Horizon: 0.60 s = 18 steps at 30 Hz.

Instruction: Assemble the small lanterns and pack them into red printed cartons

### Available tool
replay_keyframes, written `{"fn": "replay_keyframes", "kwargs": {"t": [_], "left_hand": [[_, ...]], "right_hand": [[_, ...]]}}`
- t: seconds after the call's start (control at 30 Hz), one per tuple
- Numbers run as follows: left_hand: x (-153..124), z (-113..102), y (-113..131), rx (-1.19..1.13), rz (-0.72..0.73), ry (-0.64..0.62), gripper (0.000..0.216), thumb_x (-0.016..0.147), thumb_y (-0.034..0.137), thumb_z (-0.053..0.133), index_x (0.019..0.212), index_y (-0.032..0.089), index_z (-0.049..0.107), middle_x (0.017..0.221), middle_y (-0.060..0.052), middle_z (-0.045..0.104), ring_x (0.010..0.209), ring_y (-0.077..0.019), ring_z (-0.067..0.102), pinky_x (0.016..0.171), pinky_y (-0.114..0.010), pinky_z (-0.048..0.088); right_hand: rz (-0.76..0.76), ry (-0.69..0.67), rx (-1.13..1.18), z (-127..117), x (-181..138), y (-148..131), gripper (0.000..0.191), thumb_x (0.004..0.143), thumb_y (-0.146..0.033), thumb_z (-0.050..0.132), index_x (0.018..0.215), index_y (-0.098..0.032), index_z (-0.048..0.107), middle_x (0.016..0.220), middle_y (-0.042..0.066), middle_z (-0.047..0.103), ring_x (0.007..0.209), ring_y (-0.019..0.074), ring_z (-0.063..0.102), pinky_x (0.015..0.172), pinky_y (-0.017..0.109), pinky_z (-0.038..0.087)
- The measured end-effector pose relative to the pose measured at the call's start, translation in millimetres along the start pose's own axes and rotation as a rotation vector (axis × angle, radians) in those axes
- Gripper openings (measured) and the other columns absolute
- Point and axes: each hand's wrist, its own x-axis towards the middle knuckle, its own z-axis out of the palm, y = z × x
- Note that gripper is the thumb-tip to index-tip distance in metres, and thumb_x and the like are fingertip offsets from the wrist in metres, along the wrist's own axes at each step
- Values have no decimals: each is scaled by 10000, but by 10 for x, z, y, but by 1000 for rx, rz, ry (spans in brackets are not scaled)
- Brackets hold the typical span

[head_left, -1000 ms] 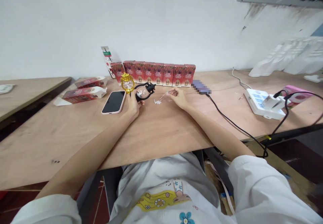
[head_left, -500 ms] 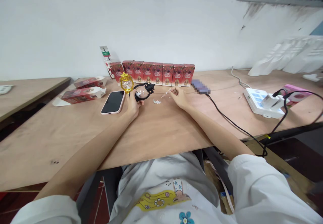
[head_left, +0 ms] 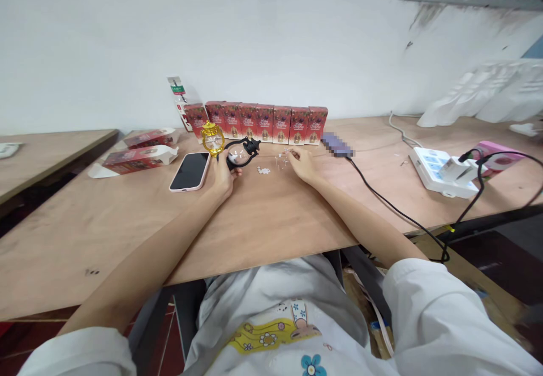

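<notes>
My left hand [head_left: 224,178] is closed round a small black lantern [head_left: 243,154] with a clear round middle, tipped on its side with its top pointing right. Just behind that hand a gold lantern [head_left: 212,138] of the same shape stands upright. My right hand [head_left: 302,165] rests low over the table with its fingertips pinched together; what they hold, if anything, is too small to make out. Thin clear slivers [head_left: 280,161] lie by those fingertips. Between the hands is a little cluster of small white pieces [head_left: 263,170].
A row of red boxes [head_left: 265,122] stands along the wall. Left of my left hand lie a phone [head_left: 190,172] and opened red boxes [head_left: 138,159]. On the right are a blurred-out phone [head_left: 337,145] on a black cable and a white power strip [head_left: 441,172].
My right hand's fingertips have shifted slightly, and the thin clear slivers beside them now lie more spread out. My left hand and the black lantern have stayed in place.
</notes>
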Motion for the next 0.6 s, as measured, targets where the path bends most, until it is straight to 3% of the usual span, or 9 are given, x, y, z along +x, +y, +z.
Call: {"fn": "replay_keyframes", "kwargs": {"t": [0.17, 0.3, 0.5, 0.6], "left_hand": [[4, -5, -5, 2, 14, -13, 243, 786, 417, 576, 853, 213, 462, 600, 70, 515, 349, -77, 461, 380, -203, 364], [13, -9, -14, 2, 10, -12, 252, 782, 425, 580, 842, 210, 461, 595, 69, 519, 345, -74, 456, 377, -201, 358], [32, -22, -35, -21, 25, -28, 309, 753, 467, 617, 851, 208, 480, 610, 67, 536, 353, -70, 465, 381, -198, 365], [47, -31, -53, -23, 42, -33, 342, 739, 494, 632, 862, 212, 483, 616, 67, 538, 357, -71, 466, 378, -203, 366]], "right_hand": [[14, -6, -37, -2, 4, -20, 231, 879, -289, 443, 743, -171, 589, 680, 8, 585, 640, 138, 494, 675, 266, 353], [24, 9, -47, 5, 8, -1, 231, 888, -296, 460, 697, -189, 534, 632, -10, 535, 612, 134, 462, 660, 270, 343], [-28, 63, -21, 9, 5, 63, 91, 890, -301, 479, 899, -215, 509, 628, -44, 497, 612, 140, 463, 660, 270, 345], [-61, 44, -37, 5, 4, 82, 56, 884, -281, 474, 874, -226, 471, 645, -38, 504, 618, 143, 473, 655, 271, 346]]}}
